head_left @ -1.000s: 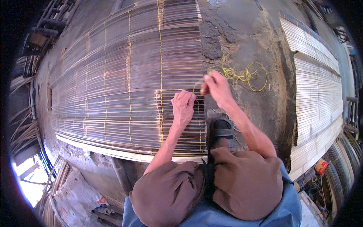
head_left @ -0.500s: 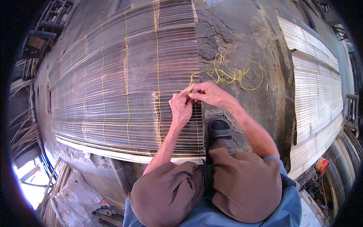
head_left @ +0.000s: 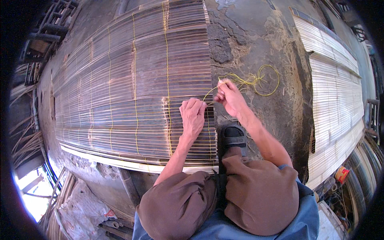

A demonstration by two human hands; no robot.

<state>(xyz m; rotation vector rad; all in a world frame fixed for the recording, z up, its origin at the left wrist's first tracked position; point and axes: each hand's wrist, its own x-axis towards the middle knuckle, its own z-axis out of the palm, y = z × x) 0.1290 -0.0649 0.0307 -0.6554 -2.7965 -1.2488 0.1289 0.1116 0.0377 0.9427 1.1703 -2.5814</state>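
A large blind of thin brown slats, tied across by several yellow cords, lies flat on the floor before me. Close to its right edge my left hand is closed, its fingertips pinching a yellow cord against the slats. That cord runs taut and slightly bowed up to my right hand, which grips it just beyond the blind's edge. Past the right hand, the loose cord spreads over the floor in a tangle and a round loop.
My sandalled foot rests beside the blind's near right corner. Another, paler slatted blind lies at the right. A white sack is at the lower left, and a red container stands near bundled slats at the lower right.
My hands were together at the blind's edge. The right one has drawn away to the right, pulling the yellow cord out straight, while the left has stayed almost in place.
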